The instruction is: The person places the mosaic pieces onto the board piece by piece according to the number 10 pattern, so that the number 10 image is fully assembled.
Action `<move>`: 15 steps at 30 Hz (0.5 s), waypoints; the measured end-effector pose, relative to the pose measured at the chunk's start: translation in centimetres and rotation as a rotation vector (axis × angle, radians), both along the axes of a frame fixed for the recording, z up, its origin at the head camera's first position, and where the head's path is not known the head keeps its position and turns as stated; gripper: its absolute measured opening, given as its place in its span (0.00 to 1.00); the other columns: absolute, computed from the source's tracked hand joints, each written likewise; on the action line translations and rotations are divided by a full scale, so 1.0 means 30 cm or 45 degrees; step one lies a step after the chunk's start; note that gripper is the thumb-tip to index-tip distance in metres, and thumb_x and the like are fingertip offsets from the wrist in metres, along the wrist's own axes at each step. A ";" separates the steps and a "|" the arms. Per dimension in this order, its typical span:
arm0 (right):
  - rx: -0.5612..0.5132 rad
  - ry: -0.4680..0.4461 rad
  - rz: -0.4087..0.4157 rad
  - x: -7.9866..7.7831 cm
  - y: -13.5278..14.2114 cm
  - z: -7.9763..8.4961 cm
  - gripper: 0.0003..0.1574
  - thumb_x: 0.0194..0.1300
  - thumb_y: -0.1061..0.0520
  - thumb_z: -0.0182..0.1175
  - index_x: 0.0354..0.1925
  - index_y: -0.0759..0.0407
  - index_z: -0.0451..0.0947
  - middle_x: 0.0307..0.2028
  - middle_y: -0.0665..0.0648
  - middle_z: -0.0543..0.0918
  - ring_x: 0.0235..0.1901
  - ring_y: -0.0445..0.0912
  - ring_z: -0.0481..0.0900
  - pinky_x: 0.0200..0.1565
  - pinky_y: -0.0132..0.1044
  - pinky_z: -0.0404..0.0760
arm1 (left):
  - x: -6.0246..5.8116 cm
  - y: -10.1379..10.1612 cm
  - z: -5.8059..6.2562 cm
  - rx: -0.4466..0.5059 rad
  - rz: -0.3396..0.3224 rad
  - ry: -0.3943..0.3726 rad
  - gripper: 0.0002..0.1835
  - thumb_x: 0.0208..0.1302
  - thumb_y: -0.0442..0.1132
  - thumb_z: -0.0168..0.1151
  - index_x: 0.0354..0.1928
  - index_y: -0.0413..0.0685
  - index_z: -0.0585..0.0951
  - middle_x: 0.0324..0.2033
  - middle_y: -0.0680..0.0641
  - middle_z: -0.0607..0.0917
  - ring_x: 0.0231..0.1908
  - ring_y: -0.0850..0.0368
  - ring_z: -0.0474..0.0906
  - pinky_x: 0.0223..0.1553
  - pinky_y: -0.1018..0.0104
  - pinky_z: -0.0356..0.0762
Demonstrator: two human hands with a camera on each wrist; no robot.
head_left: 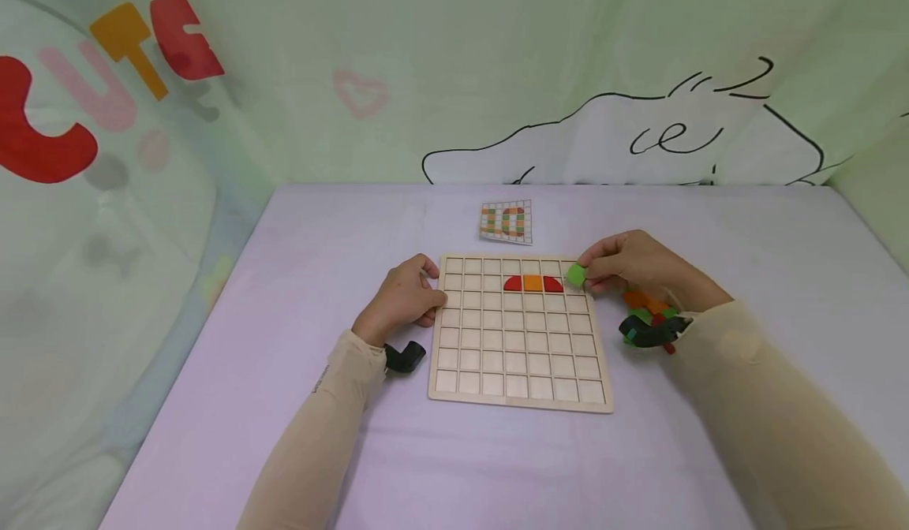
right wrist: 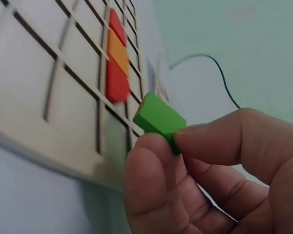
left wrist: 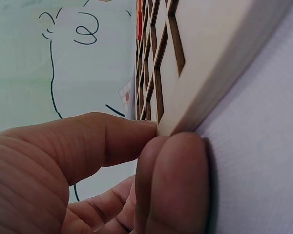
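A wooden grid board [head_left: 521, 388] lies flat on the table. In one of its upper rows an orange square tile [head_left: 533, 283] sits between two red rounded tiles [head_left: 513, 284]. My left hand [head_left: 403, 297] pinches the board's left edge, its thumb on top and fingertips against the side in the left wrist view. My right hand [head_left: 628, 266] holds a green tile [right wrist: 161, 116] between thumb and finger, tilted above the board's upper right corner. The right wrist view shows the green tile apart from the red tile [right wrist: 117, 87].
A small printed pattern card [head_left: 506, 222] lies behind the board. Right of the board, partly under my right wrist, is a pile of loose orange, green and red tiles [head_left: 642, 303]. A printed cloth [head_left: 398, 65] hangs behind the table.
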State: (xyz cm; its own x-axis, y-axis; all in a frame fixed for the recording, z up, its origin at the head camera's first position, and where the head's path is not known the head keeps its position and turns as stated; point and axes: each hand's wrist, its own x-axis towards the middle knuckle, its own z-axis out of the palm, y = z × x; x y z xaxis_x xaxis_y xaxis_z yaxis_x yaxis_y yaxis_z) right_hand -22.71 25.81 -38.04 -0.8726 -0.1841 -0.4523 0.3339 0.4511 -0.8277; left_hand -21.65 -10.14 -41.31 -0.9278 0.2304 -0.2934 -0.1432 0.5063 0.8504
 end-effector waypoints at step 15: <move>-0.004 -0.047 0.126 0.034 -0.081 -0.012 0.17 0.68 0.65 0.65 0.52 0.74 0.80 0.34 0.55 0.87 0.30 0.45 0.84 0.40 0.33 0.90 | 0.003 0.003 0.004 -0.002 0.007 -0.006 0.19 0.61 0.28 0.65 0.53 0.40 0.74 0.29 0.43 0.80 0.21 0.56 0.81 0.23 0.65 0.87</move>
